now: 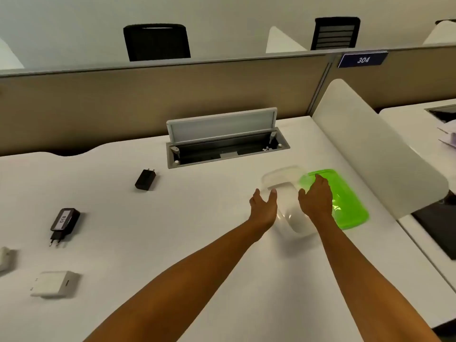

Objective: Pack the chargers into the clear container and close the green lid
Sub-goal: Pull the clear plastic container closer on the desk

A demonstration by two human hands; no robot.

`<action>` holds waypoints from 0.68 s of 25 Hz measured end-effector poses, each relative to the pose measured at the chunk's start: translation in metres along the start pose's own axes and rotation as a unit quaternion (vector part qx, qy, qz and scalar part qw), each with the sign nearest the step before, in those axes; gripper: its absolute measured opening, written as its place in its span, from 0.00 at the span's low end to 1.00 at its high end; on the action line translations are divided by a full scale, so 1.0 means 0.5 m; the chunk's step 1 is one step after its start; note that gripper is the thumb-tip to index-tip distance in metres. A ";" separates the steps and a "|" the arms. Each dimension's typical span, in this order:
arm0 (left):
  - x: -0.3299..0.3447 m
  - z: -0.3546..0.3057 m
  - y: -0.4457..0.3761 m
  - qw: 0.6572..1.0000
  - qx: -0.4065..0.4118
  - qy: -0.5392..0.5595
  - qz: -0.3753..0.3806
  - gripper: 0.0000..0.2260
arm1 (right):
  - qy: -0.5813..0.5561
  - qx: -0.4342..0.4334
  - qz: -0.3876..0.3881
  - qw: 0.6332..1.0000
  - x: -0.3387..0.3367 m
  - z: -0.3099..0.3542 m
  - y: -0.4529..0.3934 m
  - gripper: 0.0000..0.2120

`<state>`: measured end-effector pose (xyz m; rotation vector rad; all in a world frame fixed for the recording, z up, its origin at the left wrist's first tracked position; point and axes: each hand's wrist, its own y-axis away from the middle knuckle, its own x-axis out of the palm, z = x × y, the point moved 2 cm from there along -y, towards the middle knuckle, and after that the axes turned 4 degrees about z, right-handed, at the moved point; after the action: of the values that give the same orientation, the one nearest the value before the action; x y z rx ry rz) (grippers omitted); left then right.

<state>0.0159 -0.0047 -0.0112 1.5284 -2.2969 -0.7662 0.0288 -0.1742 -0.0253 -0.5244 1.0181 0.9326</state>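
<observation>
Desk: white desk (222,280) with an open cable hatch (227,144), lid raised | Partition: beige divider panel (172,95) at the far edge, blue plate "304" (362,60) | Side screen: white rounded panel (370,149) at right | Beyond: two black office chairs (156,41) (335,33), pale plain wall (222,11).

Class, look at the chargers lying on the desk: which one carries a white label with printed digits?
The black charger at the left with its two round pins toward the viewer. The smaller black charger farther back and the white charger in front show no label.
</observation>
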 end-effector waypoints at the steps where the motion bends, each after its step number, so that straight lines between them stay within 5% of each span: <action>1: 0.008 0.002 0.001 1.000 -0.015 -0.002 0.025 0.33 | -0.019 0.020 0.015 1.000 0.000 -0.011 -0.006 0.29; 8: 0.024 0.018 0.008 0.996 -0.035 -0.003 0.083 0.33 | -0.019 0.029 0.030 0.999 -0.006 -0.024 0.003 0.18; 17: -0.080 0.037 0.070 0.998 -0.005 0.065 0.018 0.31 | -0.129 0.015 0.002 0.992 0.025 0.037 0.080 0.12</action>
<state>-0.0040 0.0472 -0.0043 1.4828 -2.2148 -0.6484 0.0065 -0.1342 -0.0264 -0.3661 0.7974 0.9601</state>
